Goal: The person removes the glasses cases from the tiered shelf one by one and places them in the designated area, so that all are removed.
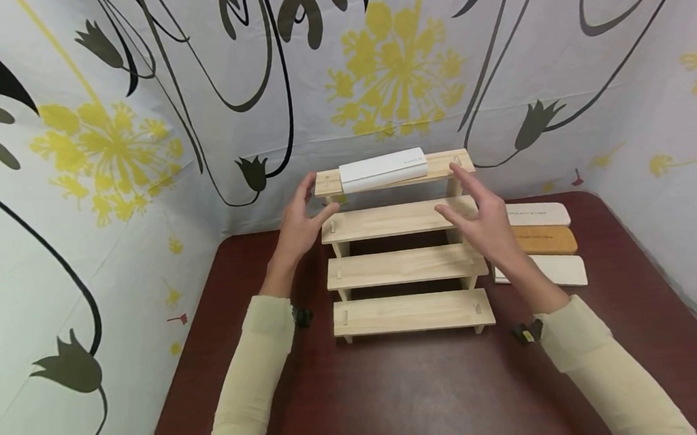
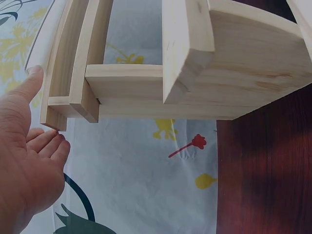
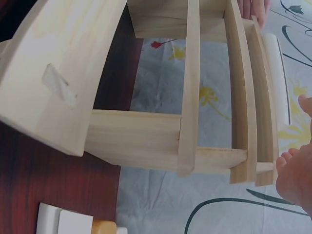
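Note:
A pale wooden four-step rack (image 1: 407, 266) stands on the table, with a long white case (image 1: 384, 169) lying slightly askew on its top step. My left hand (image 1: 298, 228) is at the left end of that step, thumb and fingers apart. In the left wrist view, the left thumb (image 2: 33, 78) reaches up by the white case and the fingers are beside the step's end. At the opposite end, my right hand (image 1: 485, 224) is spread, with its index finger over the step's right corner. Neither hand grips anything.
Right of the rack lie a white case (image 1: 539, 215), a tan case (image 1: 545, 239) and another white case (image 1: 558, 270), partly behind my right forearm. The dark red table (image 1: 423, 389) meets a patterned cloth backdrop (image 1: 315, 111) behind the rack and at both sides.

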A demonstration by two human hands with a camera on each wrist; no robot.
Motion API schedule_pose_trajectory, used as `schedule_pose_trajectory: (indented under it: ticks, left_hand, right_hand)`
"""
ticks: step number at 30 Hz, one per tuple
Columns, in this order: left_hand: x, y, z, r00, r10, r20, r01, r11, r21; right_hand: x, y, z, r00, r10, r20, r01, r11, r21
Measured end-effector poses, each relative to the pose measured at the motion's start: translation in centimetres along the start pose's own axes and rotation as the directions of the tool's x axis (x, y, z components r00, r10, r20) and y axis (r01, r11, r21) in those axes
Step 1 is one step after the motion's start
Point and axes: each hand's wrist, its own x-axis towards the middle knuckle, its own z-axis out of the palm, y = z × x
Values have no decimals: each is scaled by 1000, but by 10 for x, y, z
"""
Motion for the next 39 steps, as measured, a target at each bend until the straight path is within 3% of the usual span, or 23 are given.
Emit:
schedule_pose_trajectory:
  ticks: [7, 21, 31, 39]
  left_hand:
    - [4, 3, 2, 999, -51, 7, 51, 999, 4]
    - [13, 5, 13, 990, -137, -25, 139, 985, 105]
    - [17, 7, 17, 987, -144, -65, 153, 978, 144]
    - [17, 5, 18, 987, -144, -75, 152, 981, 119]
  right_hand:
    - [7, -5, 7, 1000, -6, 14, 6, 1000, 7]
    - [24, -10, 13, 999, -5, 33, 6, 998, -58]
    - [37, -16, 19, 997, -8, 79, 13, 998, -64]
    - [50, -22, 22, 993, 24, 116, -13, 995, -101]
